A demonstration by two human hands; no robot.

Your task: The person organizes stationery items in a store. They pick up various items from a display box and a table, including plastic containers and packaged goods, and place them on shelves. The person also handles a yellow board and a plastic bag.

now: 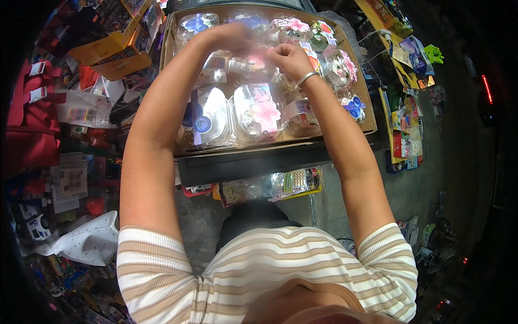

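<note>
One red bag (pixel 35 116) with white buckles at far left, amid mixed goods. Right of it, tilted yellow cartons (pixel 123 66) at upper left. Next, left hand (pixel 237 36), bare, reaching over the upper middle of an open cardboard box (pixel 168 48); fingers smeared by blur, so impossible to tell how far open, or whether gripping or merely touching. Inside the box, close-set clear plastic tubs (pixel 340 70) with decorated lids: near the front left, a tub with a blue band (pixel 215 110); just beside it, a tub with a pink flower (pixel 264 113).

Between the two hands, within the box and behind the flowered tub, a clear tub (pixel 252 66), pinkish on top and partly blurred. Near the upper right of this tub, right hand (pixel 293 60), also bare; fingers curled inward, thumb and forefinger drawn close together, not spread; firm hold or light contact not distinguishable. Around the right wrist, a silver bracelet (pixel 305 79). Farther right, along the side of the box, a blue bow (pixel 354 107) on another tub. Beyond the box, yellow boards with small packets, and a bright green object (pixel 433 54).
</note>
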